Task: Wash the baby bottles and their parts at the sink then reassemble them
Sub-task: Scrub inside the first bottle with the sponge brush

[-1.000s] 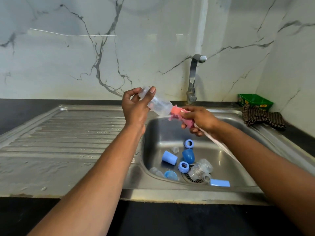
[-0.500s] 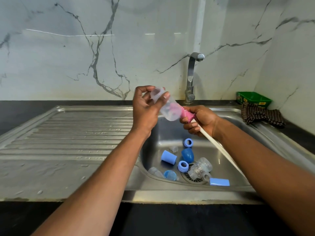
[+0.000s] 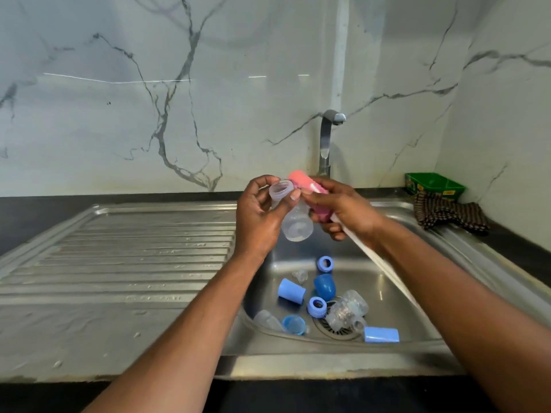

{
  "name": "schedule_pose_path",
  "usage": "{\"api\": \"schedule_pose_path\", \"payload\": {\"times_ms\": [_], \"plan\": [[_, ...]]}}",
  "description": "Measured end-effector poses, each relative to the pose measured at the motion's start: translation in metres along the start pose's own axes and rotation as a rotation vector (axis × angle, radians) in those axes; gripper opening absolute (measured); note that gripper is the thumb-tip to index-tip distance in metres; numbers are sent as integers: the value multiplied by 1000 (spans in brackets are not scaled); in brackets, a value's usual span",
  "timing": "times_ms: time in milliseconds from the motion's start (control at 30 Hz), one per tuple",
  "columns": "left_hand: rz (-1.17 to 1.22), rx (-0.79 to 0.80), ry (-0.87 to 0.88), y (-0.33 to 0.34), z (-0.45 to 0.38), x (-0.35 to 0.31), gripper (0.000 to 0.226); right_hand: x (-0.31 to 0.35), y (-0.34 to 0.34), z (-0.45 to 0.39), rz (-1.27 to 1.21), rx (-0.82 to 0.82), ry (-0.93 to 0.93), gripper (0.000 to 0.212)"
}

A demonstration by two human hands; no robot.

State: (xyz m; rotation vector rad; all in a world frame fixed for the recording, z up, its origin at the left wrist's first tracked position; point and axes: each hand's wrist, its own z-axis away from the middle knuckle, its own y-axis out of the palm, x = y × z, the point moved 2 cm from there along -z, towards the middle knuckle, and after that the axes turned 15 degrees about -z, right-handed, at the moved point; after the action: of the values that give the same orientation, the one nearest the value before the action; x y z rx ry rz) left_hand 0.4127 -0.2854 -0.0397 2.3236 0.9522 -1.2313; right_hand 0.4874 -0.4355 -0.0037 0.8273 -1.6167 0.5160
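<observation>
Head view: bottle and brush held over the sink.
My left hand (image 3: 256,216) grips a clear bottle (image 3: 293,213) by its neck, open mouth tilted up-left. My right hand (image 3: 343,210) clasps a pink brush (image 3: 301,181) just beside it. Below in the sink (image 3: 387,293) lie blue rings, caps and another bottle (image 3: 346,312) by the drain.

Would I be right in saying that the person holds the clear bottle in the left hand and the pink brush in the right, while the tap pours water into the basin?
Not quite: the head view shows no water coming from the tap. The rest stands: the left hand holds the clear bottle and the right hand holds the pink brush above the basin.
</observation>
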Motion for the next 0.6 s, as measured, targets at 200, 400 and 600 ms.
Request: {"api": "schedule_pose_path", "payload": {"times_ms": [200, 400, 600], "plan": [[283, -170, -140, 5, -1, -13, 46, 9, 13, -3, 28, 90, -137, 39], [383, -170, -234, -3, 0, -19, 19, 9, 40, -9, 262, 99, -470, 40], [288, 16, -333, -5, 8, 2, 26, -30, 24, -10, 615, -30, -566, 46]]}}
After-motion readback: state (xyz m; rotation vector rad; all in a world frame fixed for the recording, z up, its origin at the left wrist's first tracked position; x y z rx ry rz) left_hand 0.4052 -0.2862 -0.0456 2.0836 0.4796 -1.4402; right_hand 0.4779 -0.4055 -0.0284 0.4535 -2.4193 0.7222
